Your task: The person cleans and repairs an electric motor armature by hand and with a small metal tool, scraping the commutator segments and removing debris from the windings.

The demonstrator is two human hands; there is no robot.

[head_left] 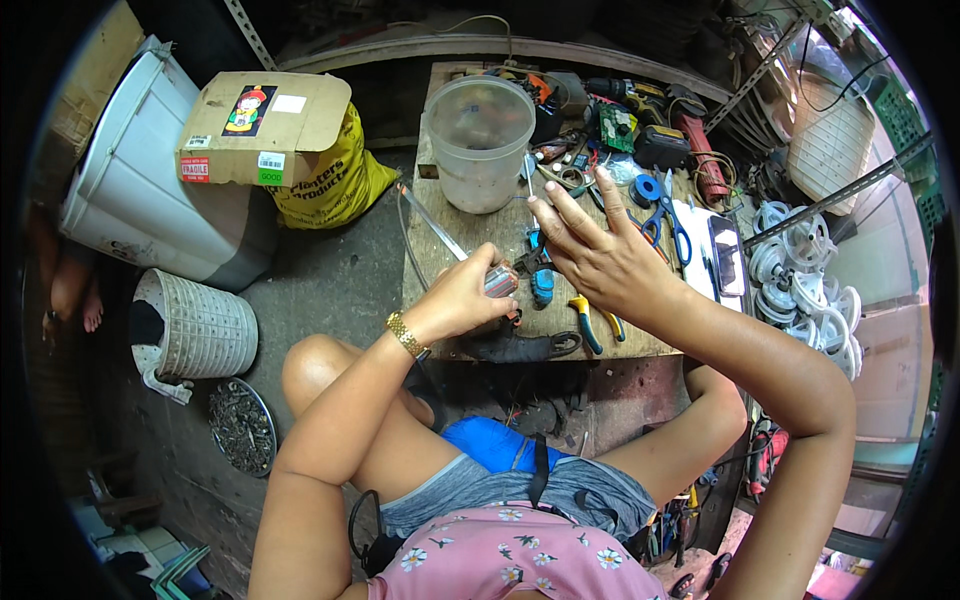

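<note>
My left hand (458,292) grips a small silver-and-red object (499,282) near the front middle of the wooden work board (428,305). A long metal strip (430,218) runs from beside that hand toward the back left. My right hand (598,240) is raised over the board with its fingers spread, and its palm is hidden. Below it lie a blue tool (542,287) and yellow-and-blue pliers (588,325). A translucent plastic bucket (470,135) stands behind my hands. Blue scissors (680,225) and a phone (727,255) lie right of my right hand.
Drill (625,92), circuit board and red tool (700,160) crowd the back right. White plastic reels (800,280) sit right. Cardboard (225,145), yellow sack (340,200), grey bin (130,180), basket (205,320) and tray of bits (240,425) stand left; another person's bare foot (92,305) shows beyond.
</note>
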